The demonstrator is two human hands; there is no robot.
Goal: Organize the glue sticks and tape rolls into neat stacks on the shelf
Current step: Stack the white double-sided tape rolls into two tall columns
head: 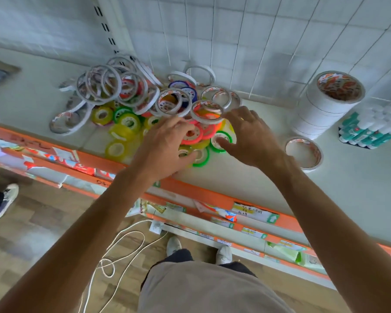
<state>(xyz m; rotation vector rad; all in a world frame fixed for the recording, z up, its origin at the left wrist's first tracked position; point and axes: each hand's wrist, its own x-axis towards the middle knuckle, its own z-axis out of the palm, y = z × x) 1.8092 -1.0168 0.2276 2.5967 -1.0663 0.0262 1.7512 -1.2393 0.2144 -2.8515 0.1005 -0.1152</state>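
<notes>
Tape rolls [145, 105] lie in a loose heap on the white shelf [359, 195], thin white-edged rings piled toward the tiled back wall [257, 41] and small yellow, green and pink rolls spilling toward the orange shelf edge [212, 195]. Both hands reach into the front of the heap. The left hand [165, 147] hovers palm down over the coloured rolls, its fingers [181, 125] curled loosely among them; whether they grip a roll I cannot tell. The right hand [248, 136] is spread, fingers released, thumb touching a green-rimmed roll [221, 141] and fingertips just beside a white ring. To the right stands a neat stack of wide white tape rolls [325, 105], with one single wide roll [304, 153] lying flat near it. Glue sticks [370, 127] are bundled at the far right of the shelf. White cord [122, 249] loops on the wooden floor below.
</notes>
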